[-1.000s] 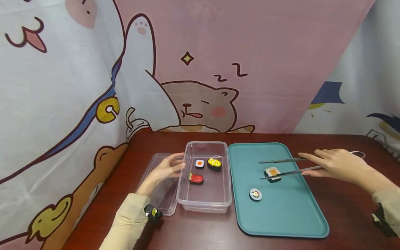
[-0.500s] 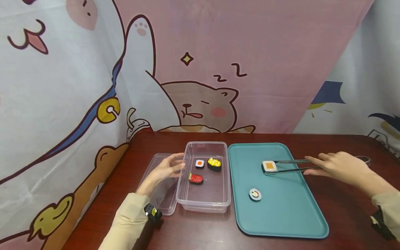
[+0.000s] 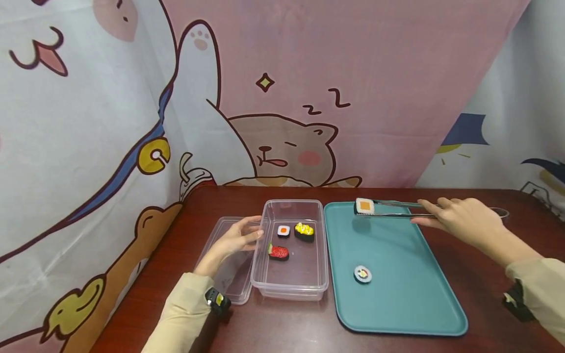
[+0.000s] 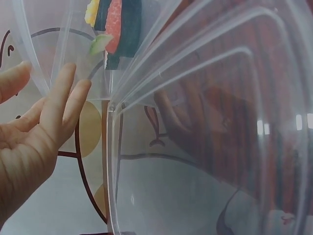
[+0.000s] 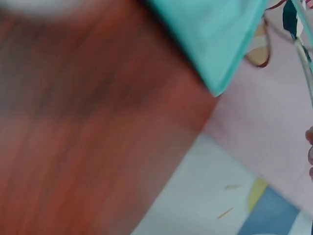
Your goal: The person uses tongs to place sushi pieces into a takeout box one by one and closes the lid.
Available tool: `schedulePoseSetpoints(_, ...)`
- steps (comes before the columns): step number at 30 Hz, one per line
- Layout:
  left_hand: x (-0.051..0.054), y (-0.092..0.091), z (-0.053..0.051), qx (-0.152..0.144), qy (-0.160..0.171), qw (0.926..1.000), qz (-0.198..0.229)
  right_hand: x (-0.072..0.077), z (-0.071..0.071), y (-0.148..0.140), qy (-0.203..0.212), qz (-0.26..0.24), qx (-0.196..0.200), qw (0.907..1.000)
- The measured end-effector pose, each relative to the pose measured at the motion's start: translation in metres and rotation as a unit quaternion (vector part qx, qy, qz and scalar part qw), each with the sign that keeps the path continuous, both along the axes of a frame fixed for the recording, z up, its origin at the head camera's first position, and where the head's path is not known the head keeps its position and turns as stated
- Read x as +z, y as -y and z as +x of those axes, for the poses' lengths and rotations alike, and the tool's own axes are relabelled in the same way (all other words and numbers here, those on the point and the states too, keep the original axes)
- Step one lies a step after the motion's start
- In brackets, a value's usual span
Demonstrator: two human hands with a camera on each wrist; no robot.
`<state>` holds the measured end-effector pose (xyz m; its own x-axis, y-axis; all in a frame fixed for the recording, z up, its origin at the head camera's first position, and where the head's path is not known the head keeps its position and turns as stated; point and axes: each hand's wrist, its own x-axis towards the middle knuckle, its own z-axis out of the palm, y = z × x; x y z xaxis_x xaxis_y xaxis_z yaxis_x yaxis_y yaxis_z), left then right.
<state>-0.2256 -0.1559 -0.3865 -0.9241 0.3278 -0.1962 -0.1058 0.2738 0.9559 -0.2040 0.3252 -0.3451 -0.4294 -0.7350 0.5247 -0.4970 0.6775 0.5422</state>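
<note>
My right hand [image 3: 468,220] grips metal tongs [image 3: 399,215], whose tips pinch a square sushi roll [image 3: 364,206] with an orange centre. The roll hangs above the far end of the teal tray [image 3: 397,304]. A small round sushi roll [image 3: 362,274] lies on that tray. My left hand [image 3: 231,239] rests with loosely extended fingers against the left wall of a clear plastic container [image 3: 290,287]. Inside are a small orange-centred roll [image 3: 284,231], a yellow-topped sushi [image 3: 304,231] and a red-topped sushi [image 3: 278,252]. In the right wrist view, the tongs [image 5: 304,63] show only at the edge.
A clear lid [image 3: 238,291] lies on the dark wooden table [image 3: 282,326], left of the container and partly under my left hand. Container and tray stand side by side. A printed cloth [image 3: 375,98] hangs behind the table.
The tongs closed on the square roll and lifted it off the tray, moving it away from me and slightly left. My left hand has stayed in place.
</note>
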Motion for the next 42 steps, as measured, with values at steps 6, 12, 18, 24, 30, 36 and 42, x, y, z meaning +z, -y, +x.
schedulePoseSetpoints(6,0.0,0.0,-0.001,0.004,0.004,1.0,-0.001,0.023,-0.004,0.041,-0.024,-0.027,0.015,0.9992)
schedulePoseSetpoints(12,-0.001,-0.001,-0.003,0.002,0.003,1.0,-0.003,0.035,-0.004,0.073,-0.023,-0.023,0.037,0.9988)
schedulePoseSetpoints(18,-0.002,-0.002,-0.004,-0.001,0.01,0.9999,0.011,0.037,-0.006,0.099,-0.017,-0.035,0.062,0.9973)
schedulePoseSetpoints(24,0.0,-0.002,-0.004,-0.005,0.001,1.0,0.002,0.039,0.0,0.122,-0.005,0.024,0.063,0.9977)
schedulePoseSetpoints(30,-0.001,-0.001,-0.002,0.001,0.007,1.0,0.002,0.041,0.013,0.149,0.074,0.096,0.061,0.9907)
schedulePoseSetpoints(36,-0.001,0.0,-0.001,0.004,0.005,1.0,0.004,0.05,0.022,0.177,0.127,0.141,0.025,0.9816)
schedulePoseSetpoints(42,-0.001,0.0,0.0,0.004,0.002,1.0,0.003,0.053,0.025,0.192,0.137,0.162,0.022,0.9768)
